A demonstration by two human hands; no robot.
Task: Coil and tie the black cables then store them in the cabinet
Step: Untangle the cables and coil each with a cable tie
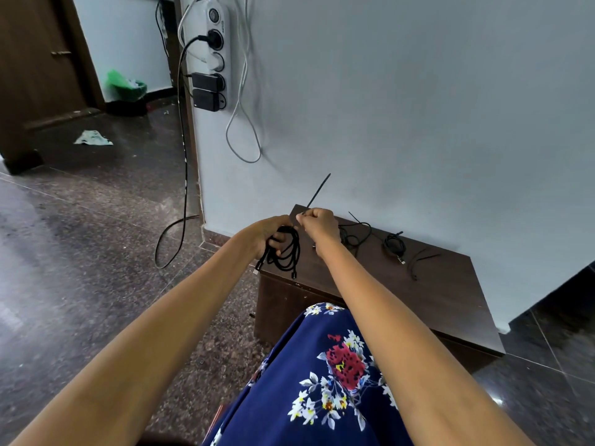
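Note:
My left hand point(269, 231) grips a coiled black cable point(285, 254) whose loops and plug ends hang down over the left corner of the low brown cabinet point(444, 294). My right hand point(317, 225) pinches a black zip tie point(317, 193) at the top of the coil; the tie's free end sticks up against the wall. On the cabinet top lie a loose black cable point(354, 235), a smaller coiled black cable point(394, 244) and two spare zip ties point(420, 260).
A white wall rises right behind the cabinet. A power strip point(214, 53) with black adapters and white and black cords hangs on the wall corner at upper left. Dark stone floor spreads to the left, with a green bin point(125, 86) and a wooden door beyond.

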